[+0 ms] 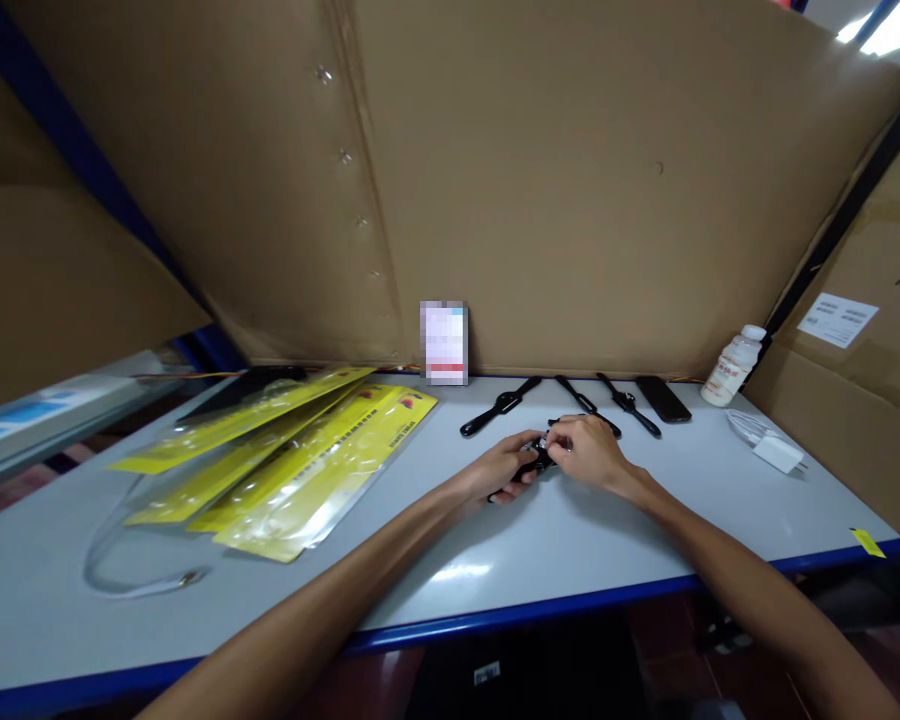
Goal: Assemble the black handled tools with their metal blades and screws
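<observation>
Low over the table, my left hand [504, 468] is closed round one handle of a black spokeshave [543, 456]. My right hand [589, 452] bends over the tool's middle, its fingers pinched at a small shiny metal part there. Those fingers cover much of the spokeshave's centre and far end. Just behind my hands lie more black spokeshaves: one [505, 402] to the left, one [585, 400] partly hidden behind my right hand, and one [627, 401] to the right.
Yellow clear-fronted packages [337, 450] overlap on the left, with a white cable [94, 560] beside them. A blurred-out screen or card [444, 345] leans on the cardboard wall [540, 200]. To the right are a dark phone-like slab [663, 399], a bottle [733, 370] and a white charger [780, 452].
</observation>
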A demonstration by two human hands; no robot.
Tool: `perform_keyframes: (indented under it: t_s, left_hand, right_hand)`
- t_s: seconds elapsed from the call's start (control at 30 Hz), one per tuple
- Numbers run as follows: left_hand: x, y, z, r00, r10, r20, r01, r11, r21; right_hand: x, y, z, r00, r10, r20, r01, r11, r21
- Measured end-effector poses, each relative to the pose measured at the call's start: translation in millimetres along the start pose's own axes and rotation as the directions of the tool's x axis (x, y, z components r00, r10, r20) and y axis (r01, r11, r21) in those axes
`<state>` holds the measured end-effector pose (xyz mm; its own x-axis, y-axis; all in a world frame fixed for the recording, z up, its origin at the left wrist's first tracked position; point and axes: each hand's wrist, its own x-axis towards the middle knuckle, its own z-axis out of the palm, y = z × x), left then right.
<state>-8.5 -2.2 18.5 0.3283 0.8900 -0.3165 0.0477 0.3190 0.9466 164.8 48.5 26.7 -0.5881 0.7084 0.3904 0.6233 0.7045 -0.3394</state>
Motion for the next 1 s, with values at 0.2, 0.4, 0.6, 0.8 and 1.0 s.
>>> perform_keyframes:
  t_s: [0.2, 0.4, 0.6, 0.8, 1.0]
  left_hand:
    - [0.1, -0.7, 0.8, 0.999, 0.027, 0.021, -0.027, 0.999, 0.030]
    - [0.6, -2.4, -0.2, 1.000, 0.011, 0.017, -0.012, 0.999, 0.030]
    - [1.6, -0.5, 0.2, 1.000, -0.008, 0.001, 0.008, 0.999, 0.035]
    - [0.5, -1.2, 0.5, 0.999, 0.013, 0.034, -0.014, 0.999, 0.030]
    - [-0.8, -0.6, 0.4, 1.000, 0.013, 0.027, -0.014, 1.000, 0.017]
  right_hand:
    - [-1.5, -2.3, 1.3, 0.997, -0.073, 0.012, 0.071, 0.995, 0.074]
    - [-1.2, 1.0, -3.4, 1.000, 0.001, -0.005, -0.001, 0.998, -0.059]
    - [-2.5, 0.6, -3.6, 1.000, 0.004, 0.020, -0.002, 0.998, -0.067]
    - [-5.0, 3.2, 0.8, 0.994, -0.106, 0.023, 0.105, 0.994, 0.032]
    - [-4.8, 7.0, -3.1, 1.000, -0.022, -0.004, 0.021, 0.988, -0.154]
